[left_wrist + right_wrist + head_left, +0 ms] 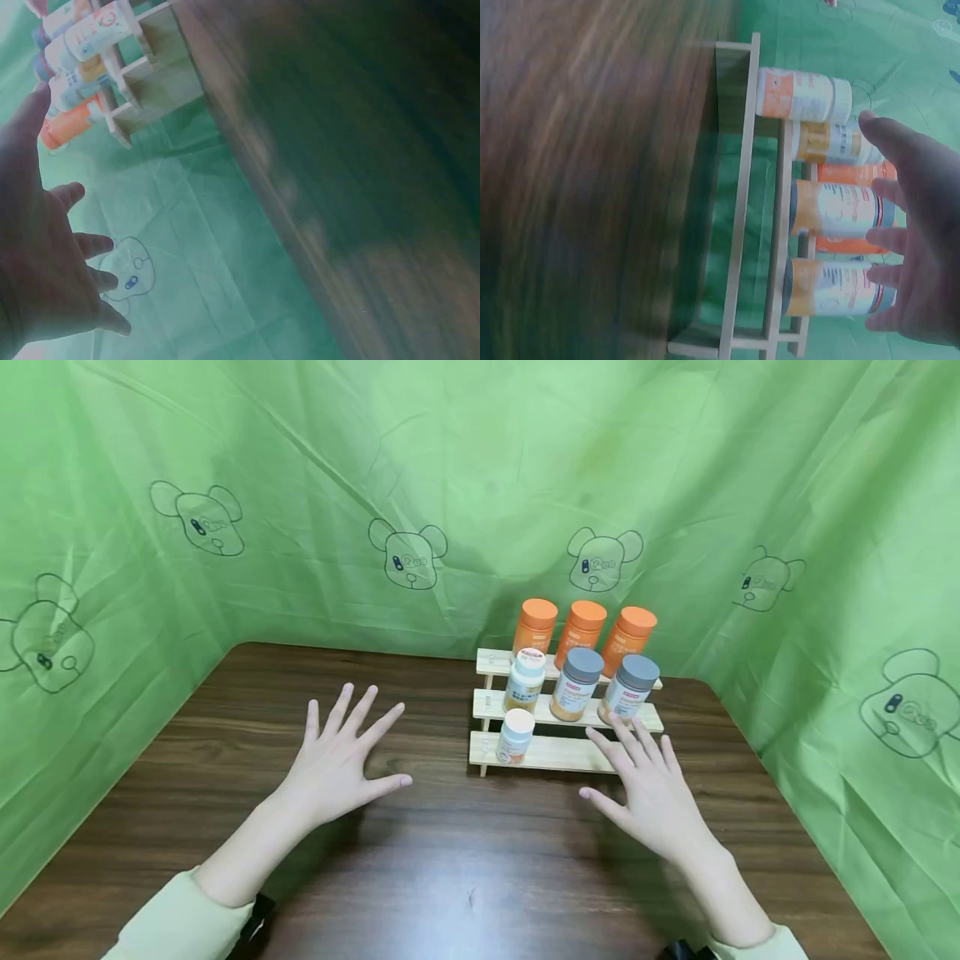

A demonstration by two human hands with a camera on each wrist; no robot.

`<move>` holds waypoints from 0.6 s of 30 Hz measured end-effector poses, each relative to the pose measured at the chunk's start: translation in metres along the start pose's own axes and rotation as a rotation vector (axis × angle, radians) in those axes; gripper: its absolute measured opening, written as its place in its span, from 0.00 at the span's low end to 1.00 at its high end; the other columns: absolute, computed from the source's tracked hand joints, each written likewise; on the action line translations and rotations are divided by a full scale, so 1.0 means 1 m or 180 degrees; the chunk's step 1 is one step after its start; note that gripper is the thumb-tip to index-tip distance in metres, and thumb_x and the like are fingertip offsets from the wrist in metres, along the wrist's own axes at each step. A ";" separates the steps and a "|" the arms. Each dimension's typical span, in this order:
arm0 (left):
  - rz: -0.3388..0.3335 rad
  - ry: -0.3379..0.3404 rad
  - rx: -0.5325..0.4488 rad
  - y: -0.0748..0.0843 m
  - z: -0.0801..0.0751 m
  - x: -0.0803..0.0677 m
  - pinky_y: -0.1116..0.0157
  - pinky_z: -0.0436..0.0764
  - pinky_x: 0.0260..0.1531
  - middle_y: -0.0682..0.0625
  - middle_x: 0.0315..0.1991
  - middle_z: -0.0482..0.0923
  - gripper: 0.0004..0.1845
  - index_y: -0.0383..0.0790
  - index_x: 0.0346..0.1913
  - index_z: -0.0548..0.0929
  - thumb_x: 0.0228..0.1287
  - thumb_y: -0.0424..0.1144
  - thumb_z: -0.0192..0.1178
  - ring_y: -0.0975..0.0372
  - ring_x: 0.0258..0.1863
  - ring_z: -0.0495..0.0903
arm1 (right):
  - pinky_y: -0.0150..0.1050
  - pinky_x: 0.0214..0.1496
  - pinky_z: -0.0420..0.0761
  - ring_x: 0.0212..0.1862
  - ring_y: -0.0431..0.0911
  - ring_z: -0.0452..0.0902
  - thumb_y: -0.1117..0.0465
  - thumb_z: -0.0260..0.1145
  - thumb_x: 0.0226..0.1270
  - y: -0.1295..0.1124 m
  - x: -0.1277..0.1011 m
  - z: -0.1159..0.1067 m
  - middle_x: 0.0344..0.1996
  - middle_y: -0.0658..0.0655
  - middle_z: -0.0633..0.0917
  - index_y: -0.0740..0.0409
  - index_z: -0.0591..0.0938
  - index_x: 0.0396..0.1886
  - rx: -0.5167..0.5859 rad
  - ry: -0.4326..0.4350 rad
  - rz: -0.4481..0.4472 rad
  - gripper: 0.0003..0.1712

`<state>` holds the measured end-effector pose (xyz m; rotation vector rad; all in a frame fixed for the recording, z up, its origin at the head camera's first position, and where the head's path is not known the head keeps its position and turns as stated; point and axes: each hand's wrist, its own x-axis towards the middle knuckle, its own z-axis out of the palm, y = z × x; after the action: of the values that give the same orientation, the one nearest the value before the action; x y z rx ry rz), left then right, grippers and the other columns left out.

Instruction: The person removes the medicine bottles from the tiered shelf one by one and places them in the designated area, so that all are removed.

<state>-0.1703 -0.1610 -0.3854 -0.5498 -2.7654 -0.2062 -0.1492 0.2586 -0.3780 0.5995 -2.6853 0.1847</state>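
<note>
Here's the right hand [654, 802], the nearer; the left hand [333, 768] hovers farther off. Both grips spread, empty. The white-capped bottle [515, 739] stands upright, bottom tier of the wooden rack [570, 754], left of the right thumb.

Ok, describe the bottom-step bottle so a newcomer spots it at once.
On the table, find the wooden rack. The bottle stands toward the left end of its lowest step. It is white-capped and alone there; the upper steps hold three each.
</note>
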 end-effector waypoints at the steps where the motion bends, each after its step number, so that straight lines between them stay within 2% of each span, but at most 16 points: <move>1: 0.0008 0.0024 -0.0003 0.001 -0.001 0.002 0.37 0.29 0.65 0.48 0.76 0.40 0.50 0.66 0.73 0.49 0.48 0.79 0.49 0.51 0.74 0.31 | 0.68 0.66 0.50 0.73 0.59 0.49 0.32 0.64 0.55 0.002 -0.001 -0.001 0.74 0.49 0.55 0.39 0.62 0.71 0.0016 0.0005 -0.0005 0.45; 11: 0.0165 0.0321 -0.0080 0.011 -0.015 0.030 0.38 0.31 0.66 0.49 0.76 0.41 0.48 0.64 0.74 0.49 0.51 0.77 0.49 0.51 0.75 0.32 | 0.58 0.70 0.53 0.73 0.53 0.50 0.36 0.66 0.55 0.032 -0.007 -0.011 0.70 0.56 0.63 0.41 0.63 0.71 0.0128 -0.0044 -0.0070 0.44; 18: 0.0267 0.0554 -0.0173 0.020 -0.025 0.057 0.37 0.36 0.66 0.50 0.76 0.43 0.46 0.62 0.73 0.53 0.52 0.73 0.53 0.52 0.75 0.36 | 0.60 0.63 0.63 0.69 0.59 0.60 0.45 0.73 0.50 0.058 -0.006 -0.015 0.62 0.56 0.75 0.46 0.70 0.67 0.0200 0.0152 -0.0345 0.43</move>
<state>-0.2050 -0.1277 -0.3412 -0.6291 -2.5694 -0.2960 -0.1641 0.3162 -0.3692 0.7481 -2.6012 0.2513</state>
